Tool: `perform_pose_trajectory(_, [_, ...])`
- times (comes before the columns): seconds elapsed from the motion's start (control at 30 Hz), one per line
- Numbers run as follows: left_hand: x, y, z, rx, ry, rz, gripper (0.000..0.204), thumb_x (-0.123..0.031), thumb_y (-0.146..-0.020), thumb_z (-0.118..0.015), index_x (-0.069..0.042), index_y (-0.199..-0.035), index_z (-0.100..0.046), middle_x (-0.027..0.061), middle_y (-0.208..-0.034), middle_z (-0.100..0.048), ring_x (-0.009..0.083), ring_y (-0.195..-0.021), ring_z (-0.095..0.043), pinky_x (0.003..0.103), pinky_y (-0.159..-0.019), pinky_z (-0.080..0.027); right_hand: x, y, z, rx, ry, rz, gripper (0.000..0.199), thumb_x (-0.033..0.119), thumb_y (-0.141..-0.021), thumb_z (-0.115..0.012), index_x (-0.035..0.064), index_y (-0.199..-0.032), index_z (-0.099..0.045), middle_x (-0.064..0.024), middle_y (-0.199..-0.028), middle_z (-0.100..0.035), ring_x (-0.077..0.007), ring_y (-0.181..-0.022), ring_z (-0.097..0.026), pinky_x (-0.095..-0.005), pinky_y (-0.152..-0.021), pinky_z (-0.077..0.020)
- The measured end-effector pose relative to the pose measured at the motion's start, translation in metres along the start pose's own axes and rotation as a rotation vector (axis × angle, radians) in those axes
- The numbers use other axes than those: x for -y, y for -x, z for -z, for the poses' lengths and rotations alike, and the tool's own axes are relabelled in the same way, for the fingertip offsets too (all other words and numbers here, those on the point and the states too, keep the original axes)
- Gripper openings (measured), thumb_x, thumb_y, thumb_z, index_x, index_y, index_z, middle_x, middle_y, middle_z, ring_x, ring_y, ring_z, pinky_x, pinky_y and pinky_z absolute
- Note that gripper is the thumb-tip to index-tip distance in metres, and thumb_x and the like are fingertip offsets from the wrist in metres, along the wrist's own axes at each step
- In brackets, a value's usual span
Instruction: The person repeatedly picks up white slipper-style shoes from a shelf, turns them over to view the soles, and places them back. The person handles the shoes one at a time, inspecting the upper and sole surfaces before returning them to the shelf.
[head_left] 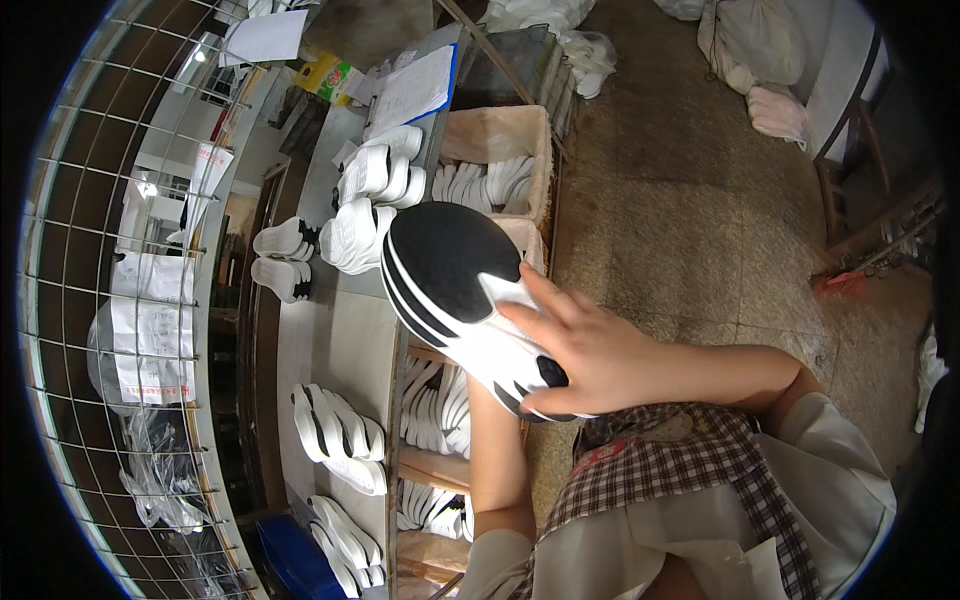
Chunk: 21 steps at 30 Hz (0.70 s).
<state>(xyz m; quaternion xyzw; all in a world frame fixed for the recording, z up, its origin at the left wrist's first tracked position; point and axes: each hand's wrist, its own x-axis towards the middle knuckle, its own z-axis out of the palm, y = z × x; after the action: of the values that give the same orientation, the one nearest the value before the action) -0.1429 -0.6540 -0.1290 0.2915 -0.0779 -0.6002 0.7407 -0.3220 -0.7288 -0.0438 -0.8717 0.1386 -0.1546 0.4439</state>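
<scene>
The right hand (590, 350), partly spread, grips a stack of soles (445, 265) over the tabletop's (345, 340) right edge, long axis slanting, black end pointing far-left; the left hand's grip is hidden. Beside that edge, lined bins (500, 122) hold white soles (490, 186).

Mottled brown floor (680, 180), grey workbench (345, 335), pale wall (832, 88).

Smooth matt soles (450, 262), cloth apron (655, 450)
</scene>
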Motion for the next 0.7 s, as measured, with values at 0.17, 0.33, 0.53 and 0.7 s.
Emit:
perform_pose_trajectory(0.17, [-0.011,0.003,0.007,0.374,0.285,-0.047,0.059,-0.039,-0.091,-0.053,-0.006,-0.136,-0.034,0.0132,-0.115,-0.05,0.028,-0.103,-0.049,0.04,-0.087,-0.045,-0.038,-0.003,0.028,-0.11,-1.497,-0.022,0.082,0.025,-0.065,-0.064,0.0008,-0.137,-0.035,-0.0198,-0.115,-0.056,-0.0288,-0.1,-0.059,-0.0387,-0.086,-0.051])
perform_pose_trajectory(0.33, [-0.021,0.01,0.011,0.481,0.347,-0.041,0.068,-0.039,-0.087,-0.06,-0.005,-0.138,-0.031,0.0174,-0.114,-0.049,0.0331,-0.104,-0.049,0.043,-0.087,-0.045,-0.073,0.01,0.028,-0.168,-1.875,-0.096,0.066,0.032,-0.075,-0.057,-0.0025,-0.13,-0.044,-0.0208,-0.106,-0.062,-0.0256,-0.088,-0.067,-0.0331,-0.075,-0.0575])
perform_pose_trajectory(0.53, [-0.024,0.005,-0.017,0.591,0.294,-0.012,0.062,-0.034,-0.091,-0.055,-0.002,-0.137,-0.031,0.0184,-0.119,-0.048,0.0278,-0.11,-0.048,0.042,-0.088,-0.044,-0.078,0.011,0.018,-0.234,-1.911,-0.373,0.061,0.037,-0.08,-0.056,-0.0023,-0.126,-0.05,-0.0198,-0.102,-0.066,-0.028,-0.082,-0.069,-0.0367,-0.066,-0.0592])
perform_pose_trajectory(0.7, [-0.023,-0.002,-0.024,0.4,0.211,-0.029,0.051,-0.034,-0.092,-0.052,-0.003,-0.131,-0.039,0.0173,-0.116,-0.049,0.0238,-0.1,-0.051,0.04,-0.085,-0.045,-0.068,-0.003,0.007,-0.209,-1.34,-0.219,0.066,0.024,-0.081,-0.056,0.0047,-0.14,-0.034,-0.0182,-0.12,-0.055,-0.0246,-0.099,-0.061,-0.035,-0.08,-0.0534])
